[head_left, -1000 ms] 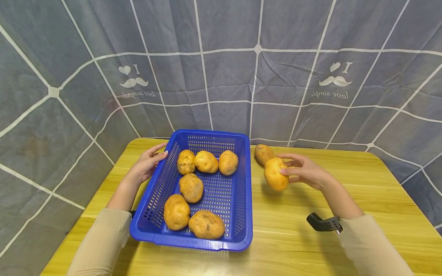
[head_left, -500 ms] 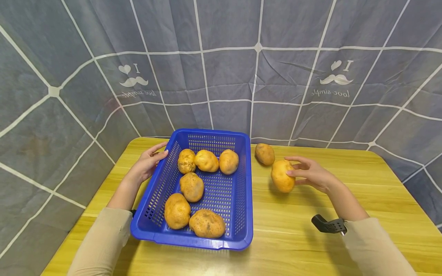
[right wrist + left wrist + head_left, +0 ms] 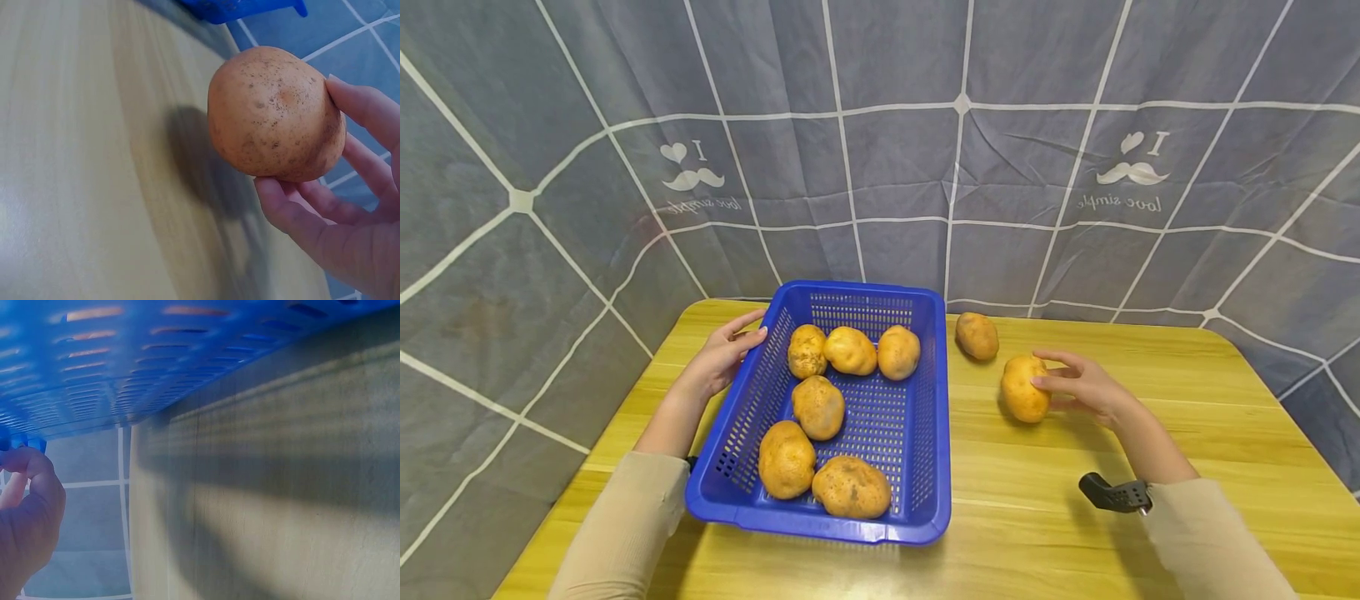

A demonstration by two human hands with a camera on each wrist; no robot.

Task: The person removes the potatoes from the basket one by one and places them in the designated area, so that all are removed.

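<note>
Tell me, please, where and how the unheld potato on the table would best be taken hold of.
Probably across its narrower middle, from above and the right: the loose potato is a rough oval lying lengthwise on a slant, the blue basket stands close on its left, and the curtain hangs behind it.

The far gray cloth (image 3: 895, 167), patterned with a white grid, carried the same white legend twice: a left print (image 3: 693, 179) and a right print (image 3: 1132, 173). Each showed a capital "I" next to a heart sign, a moustache sign below these, and the words "love simple" in the lowest line (the lettering ran mirror-reversed, from right to left, in both).
</note>
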